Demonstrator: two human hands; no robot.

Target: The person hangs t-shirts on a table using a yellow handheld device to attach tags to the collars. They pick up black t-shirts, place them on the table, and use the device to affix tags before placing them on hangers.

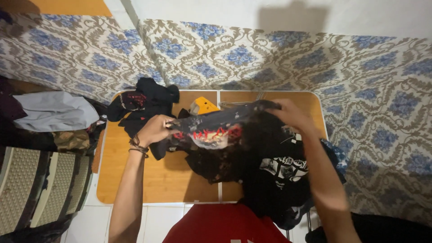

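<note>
A black printed T-shirt with red and white graphics is held up above a small wooden folding table. My left hand grips its left edge; cord bracelets sit on that wrist. My right hand grips its right edge near the top. The shirt hangs stretched between both hands and blurs at its lower right. Under it lies a heap of other black printed shirts spilling over the table's right side.
A bundle of black clothes lies at the table's far left corner, with a yellow object beside it. Grey cloth and other garments pile up to the left. Blue floral patterned walls surround the table. White tiled floor shows below.
</note>
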